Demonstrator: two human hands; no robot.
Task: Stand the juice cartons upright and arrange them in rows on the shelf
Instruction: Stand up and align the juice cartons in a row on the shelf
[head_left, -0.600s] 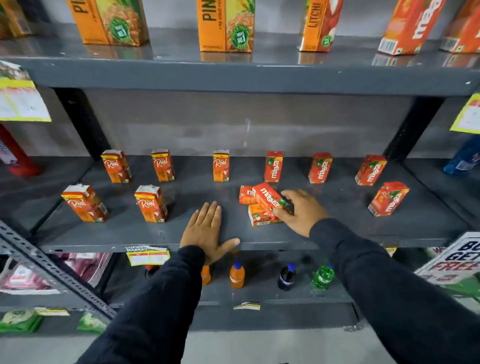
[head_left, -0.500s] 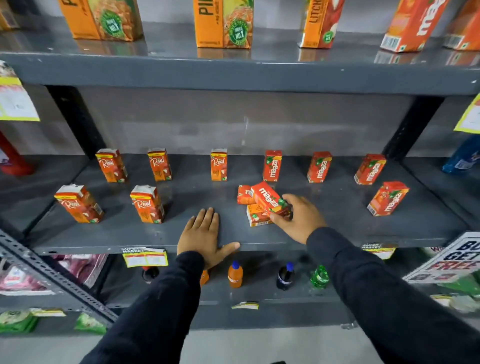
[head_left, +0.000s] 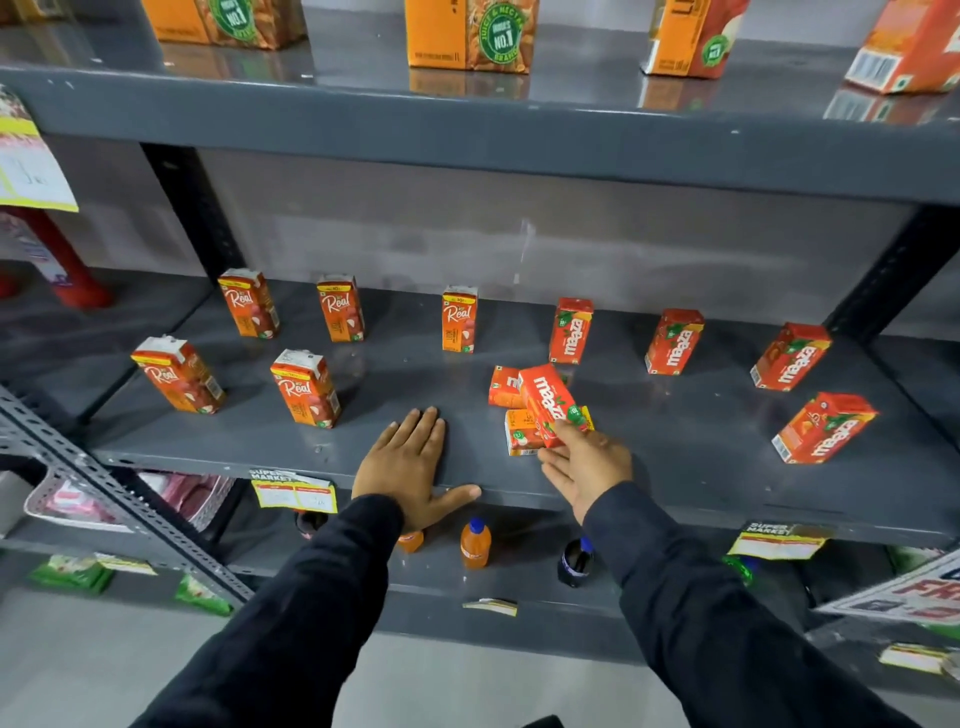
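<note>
My right hand (head_left: 587, 467) grips a red Maaza carton (head_left: 550, 402) and holds it tilted over two more cartons that lie flat, one behind (head_left: 503, 387) and one in front (head_left: 519, 434). My left hand (head_left: 410, 465) rests flat and empty on the front of the grey middle shelf (head_left: 675, 467). Several Real cartons stand upright on the left, in a back row (head_left: 460, 319) and a front row (head_left: 306, 389). Upright Maaza cartons stand at the back right (head_left: 571, 332), and one more stands at the front right (head_left: 823, 428).
Large juice cartons (head_left: 470, 34) stand on the shelf above. Small drink bottles (head_left: 475, 543) stand on the shelf below, under my hands. Price tags (head_left: 293, 491) hang off the shelf's front edge. A slanted metal brace (head_left: 130, 509) crosses the lower left.
My right hand has turned palm-up under the Maaza carton and lifted it a little. The camera has moved closer to the shelf. My left hand has stayed flat.
</note>
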